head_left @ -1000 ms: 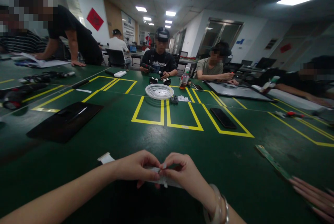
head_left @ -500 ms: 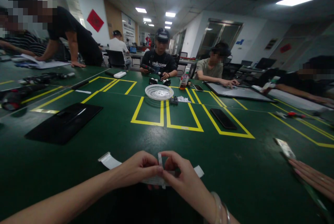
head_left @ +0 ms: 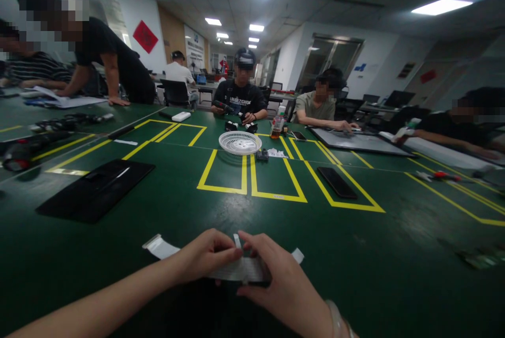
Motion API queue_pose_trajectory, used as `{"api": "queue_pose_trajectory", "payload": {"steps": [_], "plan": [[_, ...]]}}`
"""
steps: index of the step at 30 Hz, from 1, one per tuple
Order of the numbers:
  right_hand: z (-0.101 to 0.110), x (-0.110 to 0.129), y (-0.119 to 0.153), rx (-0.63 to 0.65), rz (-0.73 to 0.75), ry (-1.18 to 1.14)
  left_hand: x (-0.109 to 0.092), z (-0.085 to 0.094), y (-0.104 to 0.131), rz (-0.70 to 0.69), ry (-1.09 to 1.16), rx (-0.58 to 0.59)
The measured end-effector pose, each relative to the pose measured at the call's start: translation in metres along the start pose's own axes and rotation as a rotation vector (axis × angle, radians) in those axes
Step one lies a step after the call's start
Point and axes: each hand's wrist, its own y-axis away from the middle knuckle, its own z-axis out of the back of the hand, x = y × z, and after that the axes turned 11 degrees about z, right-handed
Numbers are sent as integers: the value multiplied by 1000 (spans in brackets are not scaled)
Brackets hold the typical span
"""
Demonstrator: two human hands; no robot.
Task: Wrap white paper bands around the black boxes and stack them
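A flat white ribbon cable (head_left: 161, 247) stretches behind and between my hands, low in the middle of the view, with a connector at its left end. My left hand (head_left: 211, 256) pinches its middle part, thumb on top. A narrow white strip (head_left: 237, 241) stands up from the cable between my hands. My right hand (head_left: 276, 269) curls around the cable from the right. Its index finger is by the strip's upper end, and its thumb lies below the cable, apart from the index finger. The cable's underside is hidden.
Beyond my hands stands a white plastic basket (head_left: 240, 143). A black panel (head_left: 98, 188) lies left, a dark phone-like slab (head_left: 337, 182) right. A blurred greenish board (head_left: 483, 257) lies at the right edge. Yellow tape marks the green table (head_left: 177, 196). Several people sit or lean around it.
My right thumb has moved down off the strip, baring more of the cable. At the right edge, another person's hand has gone out of view.
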Motion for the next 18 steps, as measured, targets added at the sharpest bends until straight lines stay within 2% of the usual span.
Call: {"api": "queue_pose_trajectory", "payload": {"steps": [3, 7, 12, 15, 18], "plan": [[-2, 1, -1, -3, 65, 132, 0, 1, 1, -4, -10, -36], [-5, 2, -2, -26, 86, 211, 2, -3, 5, -101, -46, -160], [-7, 3, -4, 67, 70, 239, 7, -5, 6, -106, 57, -115], [-6, 5, -6, 99, 26, 201, 4, -1, 10, -151, -53, -182], [-5, 5, -7, 108, -44, 169, -6, 3, 19, -181, -180, -191]]}}
